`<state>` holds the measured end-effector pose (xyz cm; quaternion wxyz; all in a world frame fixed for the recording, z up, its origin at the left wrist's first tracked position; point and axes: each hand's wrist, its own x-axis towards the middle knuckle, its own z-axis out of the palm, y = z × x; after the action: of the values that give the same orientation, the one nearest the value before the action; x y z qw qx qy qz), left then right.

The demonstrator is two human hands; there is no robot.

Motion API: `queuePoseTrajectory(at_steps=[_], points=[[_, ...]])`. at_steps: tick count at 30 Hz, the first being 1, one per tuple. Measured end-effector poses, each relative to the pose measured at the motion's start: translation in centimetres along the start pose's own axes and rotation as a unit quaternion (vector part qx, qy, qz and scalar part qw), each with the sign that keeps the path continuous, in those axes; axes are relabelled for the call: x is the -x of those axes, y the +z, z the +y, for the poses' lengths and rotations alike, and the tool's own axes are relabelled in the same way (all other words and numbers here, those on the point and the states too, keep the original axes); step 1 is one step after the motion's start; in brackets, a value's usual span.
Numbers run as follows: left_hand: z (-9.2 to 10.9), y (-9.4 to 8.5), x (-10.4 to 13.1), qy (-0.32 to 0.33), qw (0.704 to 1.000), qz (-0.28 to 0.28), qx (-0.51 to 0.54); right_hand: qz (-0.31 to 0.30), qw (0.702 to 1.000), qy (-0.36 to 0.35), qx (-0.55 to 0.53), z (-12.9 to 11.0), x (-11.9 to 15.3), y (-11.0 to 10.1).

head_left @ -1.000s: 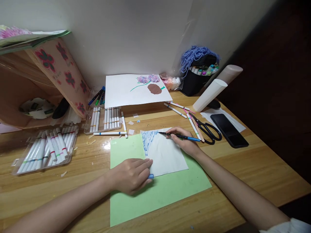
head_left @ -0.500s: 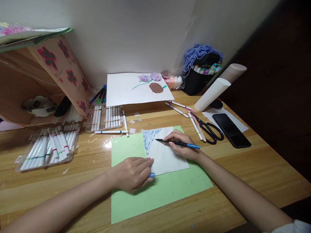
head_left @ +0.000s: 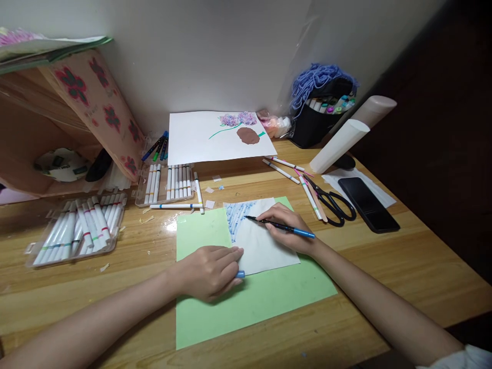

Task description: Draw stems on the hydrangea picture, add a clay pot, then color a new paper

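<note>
My right hand [head_left: 286, 228] grips a black marker pen with a blue end [head_left: 286, 227], its tip touching the white paper [head_left: 265, 251]. Blue slanted strokes fill the paper's upper left corner, beside the tip. My left hand [head_left: 213, 271] presses on the paper's lower left edge with its fingertips. A blue pen cap [head_left: 240, 274] pokes out from between its curled fingers; the rest of the cap is hidden. Beneath the white paper lies a larger green sheet [head_left: 246, 323] on the wooden table.
Clear cases of white markers [head_left: 77, 230] stand left. A drawing with flowers [head_left: 192, 141] leans at the back. Black scissors [head_left: 332, 202], a phone [head_left: 369, 205], loose markers [head_left: 309, 197] and white tubes [head_left: 338, 146] lie or stand right. A black pen holder [head_left: 317, 125] bears blue yarn.
The pen tip in my right hand has shifted slightly up and left, with a few more blue strokes around it. My left hand keeps its place on the paper.
</note>
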<state>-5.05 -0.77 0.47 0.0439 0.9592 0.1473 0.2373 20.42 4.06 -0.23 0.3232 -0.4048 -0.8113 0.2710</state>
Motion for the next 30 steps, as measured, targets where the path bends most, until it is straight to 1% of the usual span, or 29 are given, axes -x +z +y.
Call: queuePoseTrajectory(at_steps=[2, 3, 4, 7, 8, 9, 12, 13, 14, 16, 17, 18, 21, 22, 24, 26, 27, 29, 30], points=[[0.0, 0.0, 0.0, 0.001, 1.000, 0.002, -0.003, 0.020, 1.000, 0.007, 0.002, -0.3, 0.1, 0.1], [0.0, 0.0, 0.0, 0.001, 1.000, 0.003, -0.004, 0.018, 1.000, 0.004, -0.001, -0.5, 0.2, 0.2], [0.0, 0.0, 0.0, 0.002, 1.000, 0.003, -0.004, 0.001, 1.000, -0.005, -0.009, -0.8, 0.3, 0.3], [0.0, 0.0, -0.1, 0.003, 1.000, 0.003, -0.004, -0.078, 0.995, -0.036, -0.042, -1.4, 0.6, 0.6], [0.0, 0.0, -0.1, 0.004, 1.000, 0.004, -0.004, -0.082, 0.995, -0.033, -0.044, -1.5, 0.7, 0.7], [0.0, 0.0, -0.1, 0.005, 1.000, 0.006, -0.005, -0.069, 0.997, -0.022, -0.039, -1.5, 0.8, 0.8], [0.0, 0.0, -0.1, 0.008, 1.000, 0.010, -0.007, 0.009, 1.000, 0.019, -0.004, -1.3, 0.8, 0.9], [0.0, 0.0, -0.1, 0.008, 1.000, 0.010, -0.008, 0.014, 1.000, 0.018, 0.000, -1.3, 0.8, 0.9], [0.0, 0.0, 0.0, 0.007, 1.000, 0.009, -0.010, 0.000, 1.000, 0.008, -0.002, -1.3, 0.8, 0.8], [0.0, 0.0, 0.0, 0.007, 1.000, 0.008, -0.012, -0.046, 0.999, -0.017, -0.019, -1.3, 0.8, 0.7], [0.0, 0.0, 0.0, 0.007, 1.000, 0.008, -0.013, -0.059, 0.998, -0.017, -0.027, -1.3, 0.8, 0.7], [0.0, 0.1, 0.0, 0.008, 1.000, 0.009, -0.014, -0.055, 0.998, -0.007, -0.031, -1.3, 0.9, 0.7], [-0.1, 0.1, 0.0, 0.006, 1.000, 0.011, -0.011, -0.004, 0.999, 0.039, -0.037, -1.1, 1.0, 0.5], [-0.1, 0.1, 0.0, 0.004, 1.000, 0.011, -0.009, -0.005, 0.998, 0.037, -0.040, -1.0, 1.0, 0.4], [-0.1, 0.1, 0.1, 0.002, 1.000, 0.011, -0.008, -0.031, 0.998, 0.015, -0.047, -0.8, 1.0, 0.2], [-0.1, 0.1, 0.1, 0.001, 1.000, 0.010, -0.008, -0.041, 0.998, 0.021, -0.048, -0.5, 1.0, -0.1], [-0.1, 0.1, 0.0, 0.001, 1.000, 0.010, -0.008, -0.026, 0.998, 0.038, -0.044, -0.3, 0.9, -0.2], [0.0, 0.0, 0.0, 0.000, 1.000, 0.007, -0.006, 0.024, 0.996, 0.074, -0.039, 0.0, 0.7, -0.5], [0.0, 0.0, 0.0, 0.000, 1.000, 0.006, -0.005, 0.035, 0.995, 0.081, -0.042, 0.2, 0.7, -0.6]])
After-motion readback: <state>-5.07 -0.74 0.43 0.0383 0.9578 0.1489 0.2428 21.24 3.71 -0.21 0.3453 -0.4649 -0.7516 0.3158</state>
